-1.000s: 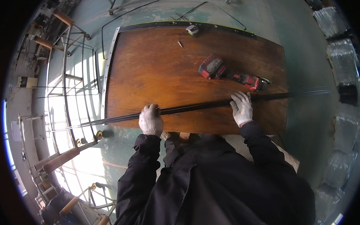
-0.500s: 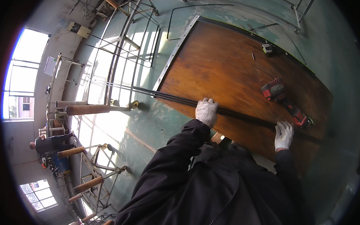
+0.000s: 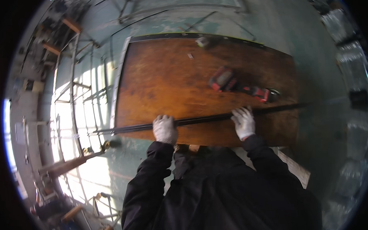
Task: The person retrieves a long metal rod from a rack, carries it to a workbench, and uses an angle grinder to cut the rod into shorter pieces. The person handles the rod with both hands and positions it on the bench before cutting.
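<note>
A bundle of long thin black bars (image 3: 204,119) lies across the near part of a brown wooden tabletop (image 3: 158,83) and runs out past its left edge. My left hand (image 3: 165,130), in a white knit glove, is closed around the bars left of the middle. Farther right, my right hand (image 3: 244,123), gloved the same way, has its fingers bent over the bars; its thumb points toward the left hand. Beyond the right hand rests a red-and-black cordless power tool (image 3: 221,79), blurred, touched by neither hand.
Near the far edge sit a tape measure (image 3: 203,41) and a small pale piece (image 3: 190,56). A metal strip (image 3: 121,80) borders the table's left side. Metal frame racks (image 3: 73,94) stand on the left, and plastic-wrapped bundles (image 3: 352,68) line the right.
My view has turned, so the table and bars look more level and sit farther left. Both hands remain at the bars, and the right fingers now bend over them more.
</note>
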Motion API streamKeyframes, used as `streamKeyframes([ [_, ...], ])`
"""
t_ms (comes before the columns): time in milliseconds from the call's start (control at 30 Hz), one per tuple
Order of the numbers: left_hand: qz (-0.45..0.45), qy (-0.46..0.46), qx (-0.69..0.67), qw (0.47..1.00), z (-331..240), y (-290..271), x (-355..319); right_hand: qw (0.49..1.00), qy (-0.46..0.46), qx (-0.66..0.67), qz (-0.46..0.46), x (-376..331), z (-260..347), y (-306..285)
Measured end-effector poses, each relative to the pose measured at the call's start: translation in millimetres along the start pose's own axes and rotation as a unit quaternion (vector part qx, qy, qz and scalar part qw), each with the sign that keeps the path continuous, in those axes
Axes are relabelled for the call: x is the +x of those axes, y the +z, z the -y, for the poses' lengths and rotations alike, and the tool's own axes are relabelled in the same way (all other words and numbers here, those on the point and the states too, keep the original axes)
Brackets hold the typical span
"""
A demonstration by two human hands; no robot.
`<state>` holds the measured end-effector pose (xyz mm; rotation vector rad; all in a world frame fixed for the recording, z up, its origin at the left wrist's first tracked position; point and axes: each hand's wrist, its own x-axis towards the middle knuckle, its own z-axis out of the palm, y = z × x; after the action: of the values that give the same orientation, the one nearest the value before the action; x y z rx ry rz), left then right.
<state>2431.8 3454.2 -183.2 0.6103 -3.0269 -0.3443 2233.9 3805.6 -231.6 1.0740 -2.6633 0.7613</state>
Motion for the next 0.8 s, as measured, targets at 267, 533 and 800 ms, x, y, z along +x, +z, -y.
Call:
streamKeyframes([
  [267, 0.031, 0.122, -0.025, 0.992, -62, 23, 5, 0.997, 0.037, -0.028, 0.064, -9, -11, 0],
  [533, 0.105, 0.141, 0.067, 0.982, -38, 39, 16, 0.996, -0.007, -0.037, 0.078, -6, -36, -29],
  [800, 0.106, 0.136, 0.11, 0.979, 22, 43, 19, 0.981, -0.023, -0.114, 0.155, 17, -31, -26],
])
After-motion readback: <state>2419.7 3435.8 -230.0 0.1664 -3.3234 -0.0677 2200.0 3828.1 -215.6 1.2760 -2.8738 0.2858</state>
